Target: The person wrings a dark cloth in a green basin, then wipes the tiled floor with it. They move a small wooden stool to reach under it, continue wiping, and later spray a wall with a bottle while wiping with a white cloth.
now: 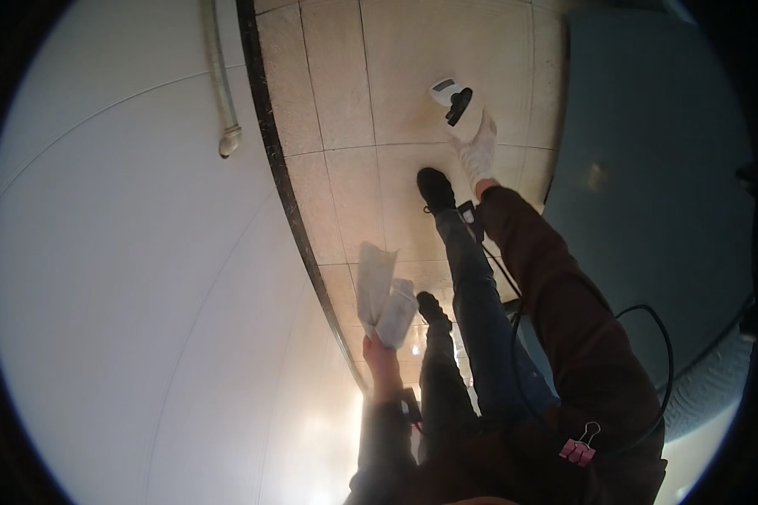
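Note:
My right hand (478, 151), in a whitish glove, reaches forward over the tiles. Its thumb and fingers are spread, with nothing seen between them. Just beyond the fingertips is a small white object with a black, bar-like part (458, 106); its exact kind is unclear. Lower down, my bare left hand (381, 360) grips pale, translucent packets (385, 300), apparently of plastic. They fan out in two pieces, and blur hides what they contain.
Beige floor tiles (410, 208) run between a white wall panel (151, 252) with a pipe (221, 82) and a dark green surface (644, 170). My black shoe (436, 188) stands on the tiles. A black cable (668, 353) loops by my right sleeve, which is near a pink binder clip (578, 452).

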### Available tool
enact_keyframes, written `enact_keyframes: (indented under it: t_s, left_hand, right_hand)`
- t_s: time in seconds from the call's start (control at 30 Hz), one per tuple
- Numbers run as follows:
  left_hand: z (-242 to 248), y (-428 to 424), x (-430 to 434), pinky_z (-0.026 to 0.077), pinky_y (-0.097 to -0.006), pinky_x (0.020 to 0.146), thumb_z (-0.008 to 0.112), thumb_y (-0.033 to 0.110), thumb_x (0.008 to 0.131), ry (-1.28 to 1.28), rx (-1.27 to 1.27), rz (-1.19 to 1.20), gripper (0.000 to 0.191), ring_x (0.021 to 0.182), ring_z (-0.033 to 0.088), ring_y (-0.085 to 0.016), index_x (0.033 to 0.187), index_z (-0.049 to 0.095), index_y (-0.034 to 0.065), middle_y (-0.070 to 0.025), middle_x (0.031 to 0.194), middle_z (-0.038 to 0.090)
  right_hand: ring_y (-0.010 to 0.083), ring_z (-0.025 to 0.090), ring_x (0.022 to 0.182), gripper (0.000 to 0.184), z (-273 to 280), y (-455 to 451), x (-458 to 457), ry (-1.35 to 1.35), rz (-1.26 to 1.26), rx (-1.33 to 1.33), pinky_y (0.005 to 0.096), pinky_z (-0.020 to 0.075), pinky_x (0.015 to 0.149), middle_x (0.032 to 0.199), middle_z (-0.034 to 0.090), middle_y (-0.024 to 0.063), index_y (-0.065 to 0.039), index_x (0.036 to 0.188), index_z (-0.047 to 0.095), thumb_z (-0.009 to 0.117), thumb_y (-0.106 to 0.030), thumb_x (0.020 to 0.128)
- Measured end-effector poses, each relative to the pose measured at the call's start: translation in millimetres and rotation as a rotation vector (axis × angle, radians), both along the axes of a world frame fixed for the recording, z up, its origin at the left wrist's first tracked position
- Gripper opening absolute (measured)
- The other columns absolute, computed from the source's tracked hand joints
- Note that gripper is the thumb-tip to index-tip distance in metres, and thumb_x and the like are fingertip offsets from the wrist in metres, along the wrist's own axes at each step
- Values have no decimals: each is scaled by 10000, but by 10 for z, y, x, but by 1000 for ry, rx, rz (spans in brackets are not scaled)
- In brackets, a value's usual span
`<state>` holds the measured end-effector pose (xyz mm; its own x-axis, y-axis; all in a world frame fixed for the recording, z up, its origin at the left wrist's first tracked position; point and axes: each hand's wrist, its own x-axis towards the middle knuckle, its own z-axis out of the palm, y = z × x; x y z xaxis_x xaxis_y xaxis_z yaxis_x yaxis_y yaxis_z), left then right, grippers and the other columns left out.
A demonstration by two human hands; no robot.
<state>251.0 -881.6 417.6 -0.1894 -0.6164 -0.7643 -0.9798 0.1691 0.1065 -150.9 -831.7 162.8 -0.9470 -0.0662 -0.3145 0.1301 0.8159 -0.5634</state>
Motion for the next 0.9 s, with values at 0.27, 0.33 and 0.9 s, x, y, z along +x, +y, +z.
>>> enact_keyframes:
  t_s: [0.27,0.33,0.9]
  left_hand:
    - [-219,404,-133,519,-401,838,604,-17,794,40,175,468,362,990,623,-351,1153,619,32,-174,1057,625]
    - [-237,472,-74,520,-381,839,600,-26,803,54,195,428,354,988,629,-316,1154,617,23,-154,1053,629]
    - [629,646,247,395,-314,1045,488,132,972,652,266,838,474,1227,521,-204,1420,427,-11,-122,1352,542]
  right_hand:
    - [202,507,1115,660,-771,-418,-395,336,37,-211,305,459,966,1249,443,69,-42,1202,535,893,-207,673]
    - [271,557,1063,580,-715,-467,-435,167,-1,-367,341,487,920,1200,519,113,-32,1200,546,828,-232,735]
    - [297,649,952,477,3284,-243,1331,-1296,9,-1329,396,509,908,1037,651,159,-10,1298,462,515,-154,846]
